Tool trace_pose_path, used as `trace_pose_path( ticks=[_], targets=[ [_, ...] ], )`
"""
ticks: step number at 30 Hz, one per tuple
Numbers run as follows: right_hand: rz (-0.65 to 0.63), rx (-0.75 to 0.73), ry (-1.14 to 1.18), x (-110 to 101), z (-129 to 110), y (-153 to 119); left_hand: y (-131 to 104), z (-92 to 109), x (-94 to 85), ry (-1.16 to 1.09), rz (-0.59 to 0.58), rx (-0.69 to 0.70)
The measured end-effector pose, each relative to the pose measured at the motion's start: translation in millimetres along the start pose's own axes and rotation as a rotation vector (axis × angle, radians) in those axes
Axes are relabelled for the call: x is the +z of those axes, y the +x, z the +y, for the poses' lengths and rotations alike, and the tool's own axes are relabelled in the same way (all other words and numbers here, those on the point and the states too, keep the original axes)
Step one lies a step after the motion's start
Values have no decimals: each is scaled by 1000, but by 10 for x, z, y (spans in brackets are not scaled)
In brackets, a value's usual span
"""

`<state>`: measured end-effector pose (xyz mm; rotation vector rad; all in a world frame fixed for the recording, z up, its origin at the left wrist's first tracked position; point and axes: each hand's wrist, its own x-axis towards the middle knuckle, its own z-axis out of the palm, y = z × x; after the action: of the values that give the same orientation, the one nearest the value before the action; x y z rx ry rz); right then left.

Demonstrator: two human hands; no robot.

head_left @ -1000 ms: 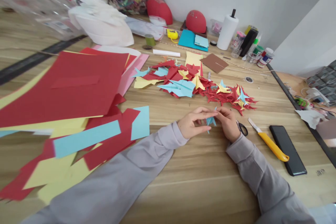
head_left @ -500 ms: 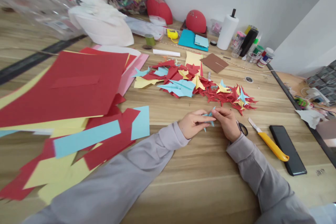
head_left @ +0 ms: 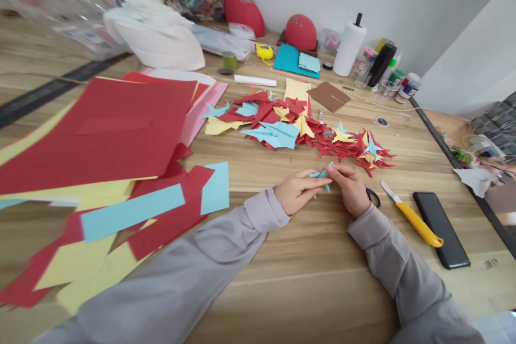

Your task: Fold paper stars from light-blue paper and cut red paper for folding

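Between my two hands is a small light-blue folded paper piece [head_left: 320, 174] with several pointed ends, partly hidden by my fingers. My left hand [head_left: 300, 191] grips it from the left, fingers closed around it. From the other side, my right hand [head_left: 350, 188] pinches its upper right tip between thumb and forefinger. Just beyond my hands lies a long heap of folded red paper pieces [head_left: 322, 142], with yellow and blue ones on top, among them a blue paper plane [head_left: 276, 134]. The black handle of scissors [head_left: 374, 198] shows beside my right wrist.
At right lie a yellow-handled knife [head_left: 415, 220] and a black phone [head_left: 441, 231] under its end. Red sheets [head_left: 133, 129] and cut strips cover the left side. A blue strip [head_left: 133, 212] lies on them. Bottles [head_left: 382, 64] and a white roll [head_left: 350, 48] stand at the back.
Both hands stay in nearly the same place. The blue folded paper has turned slightly between the fingers; the things on the table have not moved.
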<state>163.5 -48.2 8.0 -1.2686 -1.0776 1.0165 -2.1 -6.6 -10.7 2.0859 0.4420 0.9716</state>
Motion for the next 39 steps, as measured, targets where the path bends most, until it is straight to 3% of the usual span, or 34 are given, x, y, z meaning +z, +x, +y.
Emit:
trace_pose_path(
  ticks=[5, 9, 14, 18, 26, 34, 39],
  targets=[
    [-9, -16, -40, 30, -26, -16, 7, -22, 11, -85, 115, -141],
    [-21, -178, -81, 54, 15, -51, 39, -47, 3, -209, 232, -304],
    [-62, -422, -364, 56, 33, -87, 59, -77, -5, -270, 232, -427],
    [-87, -513, -492, 47, 24, -82, 68, -63, -13, -271, 222, -449],
    [-55, -424, -455, 35, 47, -69, 99, -25, -23, -312, 218, -540],
    [-152, -247, -278, 34, 94, -63, 74, -52, -59, -196, 177, -346],
    [-139, -178, -200, 41, 63, -60, 74, -62, -22, -306, 226, -369]
  ],
)
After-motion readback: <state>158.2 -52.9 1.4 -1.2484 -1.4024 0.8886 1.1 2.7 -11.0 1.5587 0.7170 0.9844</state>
